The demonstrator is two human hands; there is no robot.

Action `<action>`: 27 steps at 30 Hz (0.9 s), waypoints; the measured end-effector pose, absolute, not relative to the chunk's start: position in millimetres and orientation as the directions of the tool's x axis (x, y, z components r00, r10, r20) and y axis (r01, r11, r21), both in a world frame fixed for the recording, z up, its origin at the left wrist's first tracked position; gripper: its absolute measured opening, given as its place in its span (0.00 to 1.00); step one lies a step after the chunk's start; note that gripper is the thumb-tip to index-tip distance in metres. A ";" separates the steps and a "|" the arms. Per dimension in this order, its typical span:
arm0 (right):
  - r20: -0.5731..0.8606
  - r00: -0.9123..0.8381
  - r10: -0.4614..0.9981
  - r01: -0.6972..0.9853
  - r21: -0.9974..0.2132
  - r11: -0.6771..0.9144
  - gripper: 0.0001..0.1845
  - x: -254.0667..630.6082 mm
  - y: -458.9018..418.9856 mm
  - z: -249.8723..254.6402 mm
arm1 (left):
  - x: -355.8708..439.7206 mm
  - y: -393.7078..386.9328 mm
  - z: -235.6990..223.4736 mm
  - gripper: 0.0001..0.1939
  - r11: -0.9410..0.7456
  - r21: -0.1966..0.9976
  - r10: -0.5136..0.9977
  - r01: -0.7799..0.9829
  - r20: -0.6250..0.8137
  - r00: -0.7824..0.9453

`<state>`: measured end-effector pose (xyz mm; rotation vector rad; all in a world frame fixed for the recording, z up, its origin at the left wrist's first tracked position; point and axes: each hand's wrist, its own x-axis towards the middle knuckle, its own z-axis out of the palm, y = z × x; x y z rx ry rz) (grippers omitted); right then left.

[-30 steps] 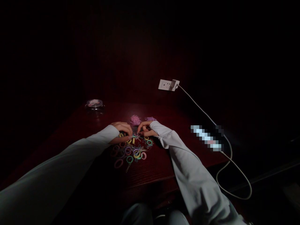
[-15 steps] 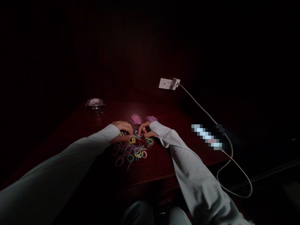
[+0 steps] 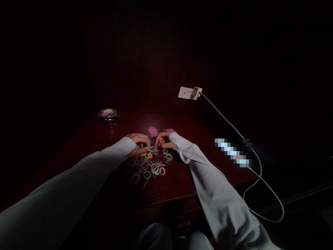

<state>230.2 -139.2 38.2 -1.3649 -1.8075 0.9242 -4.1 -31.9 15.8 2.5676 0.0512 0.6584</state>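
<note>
Both my hands rest at the far edge of a scatter of small coloured elastic rings [image 3: 149, 166] on a dark red wooden table [image 3: 171, 184]. My left hand [image 3: 140, 143] has its fingers curled and pinched over the rings. My right hand [image 3: 163, 140] is also curled, its fingertips meeting those of the left. What the fingers pinch is too small and dim to name. Just beyond my hands lie a pink heap of bands [image 3: 152, 131] and a purple heap [image 3: 169, 131].
A small glass bowl [image 3: 108, 116] with pale bands stands at the table's far left. A white wall socket [image 3: 189, 93] holds a plug; its white cable [image 3: 260, 180] runs down past the table's right edge. A blurred-out object [image 3: 232, 152] lies at the right. The surroundings are dark.
The two hands have drawn slightly further away from me, towards the pink heap, with their fingertips still together. The view has shifted a little.
</note>
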 end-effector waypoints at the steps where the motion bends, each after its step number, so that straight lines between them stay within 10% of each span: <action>1: 0.140 -0.215 0.967 0.475 -0.850 0.228 0.06 227.8 -140.6 39.9 | -3.4 -31.6 15.9 0.15 -0.878 0.475 0.177 -0.065 0.447 0.877; 14: 0.464 -0.291 0.837 0.766 -0.411 0.494 0.02 210.2 -129.2 43.6 | -2.1 -25.2 13.7 0.17 -0.916 0.393 0.264 0.076 0.450 0.853; 27: 0.490 -0.357 0.795 0.897 -0.058 0.439 0.10 219.0 -122.8 36.6 | 3.7 -11.6 -3.6 0.19 -0.898 0.439 0.230 0.019 0.433 0.872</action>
